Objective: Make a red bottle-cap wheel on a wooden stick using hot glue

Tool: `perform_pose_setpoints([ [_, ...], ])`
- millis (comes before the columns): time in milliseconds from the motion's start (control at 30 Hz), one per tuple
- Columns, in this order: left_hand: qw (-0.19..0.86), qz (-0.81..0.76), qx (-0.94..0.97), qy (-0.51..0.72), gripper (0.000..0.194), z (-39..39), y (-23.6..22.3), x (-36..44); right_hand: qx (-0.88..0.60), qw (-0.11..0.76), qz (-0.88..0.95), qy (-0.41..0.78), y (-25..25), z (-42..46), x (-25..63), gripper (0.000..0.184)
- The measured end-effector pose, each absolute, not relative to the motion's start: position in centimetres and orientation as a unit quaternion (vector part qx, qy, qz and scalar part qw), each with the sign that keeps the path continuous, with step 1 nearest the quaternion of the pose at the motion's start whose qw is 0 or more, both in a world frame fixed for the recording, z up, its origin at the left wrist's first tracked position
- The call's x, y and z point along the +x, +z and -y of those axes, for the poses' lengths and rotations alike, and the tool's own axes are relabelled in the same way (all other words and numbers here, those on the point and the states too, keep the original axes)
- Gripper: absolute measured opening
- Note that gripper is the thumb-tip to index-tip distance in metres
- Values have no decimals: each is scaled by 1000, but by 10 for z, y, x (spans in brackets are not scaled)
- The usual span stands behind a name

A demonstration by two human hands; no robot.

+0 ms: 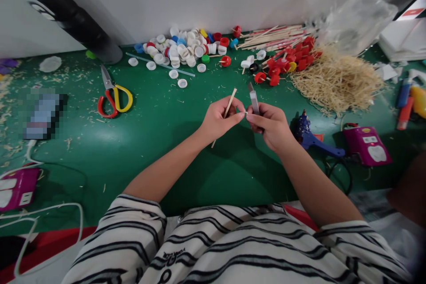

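Near the middle of the green table, my left hand (222, 117) is closed around a thin wooden stick (230, 103), which slants up and to the right through the fingers. My right hand (270, 123) grips a grey utility knife (254, 101), its blade end pointing up and away from me. Between the fingertips of both hands sits a tiny pale bit (245, 112), too small to name. Beyond the hands lie a heap of mostly white bottle caps (191, 46) and a cluster of red caps on sticks (281, 62).
Scissors (115, 95) and a black bottle (84, 26) are on the left, with a phone (43, 115). On the right are a pile of wood shavings (339, 80), a blue glue gun (311, 135) and a magenta power socket (368, 145). Wooden sticks (276, 37) lie at the back.
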State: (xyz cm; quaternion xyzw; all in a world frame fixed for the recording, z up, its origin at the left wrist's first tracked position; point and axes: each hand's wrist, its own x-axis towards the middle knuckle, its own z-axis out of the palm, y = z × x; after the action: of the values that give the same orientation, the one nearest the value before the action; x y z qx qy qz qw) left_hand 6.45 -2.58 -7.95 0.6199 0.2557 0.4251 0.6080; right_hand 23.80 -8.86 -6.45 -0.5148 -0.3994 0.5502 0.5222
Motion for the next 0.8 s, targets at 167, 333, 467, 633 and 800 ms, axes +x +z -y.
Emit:
perform_pose_setpoints([
  [167, 615, -258, 609, 429, 24, 25, -83, 66, -522, 521, 411, 536, -64, 90, 238, 22],
  [333, 631, -250, 597, 426, 23, 25, -87, 65, -519, 519, 417, 536, -63, 90, 238, 19],
  [467, 641, -241, 594, 423, 24, 26, -86, 66, -516, 519, 419, 538, -63, 90, 238, 17],
  [633, 650, -244, 588, 416, 29, 26, -85, 66, -524, 516, 417, 533, -64, 90, 239, 18],
  [800, 646, -247, 591, 415, 28, 25, -87, 66, -527, 511, 435, 522, -66, 90, 241, 15],
])
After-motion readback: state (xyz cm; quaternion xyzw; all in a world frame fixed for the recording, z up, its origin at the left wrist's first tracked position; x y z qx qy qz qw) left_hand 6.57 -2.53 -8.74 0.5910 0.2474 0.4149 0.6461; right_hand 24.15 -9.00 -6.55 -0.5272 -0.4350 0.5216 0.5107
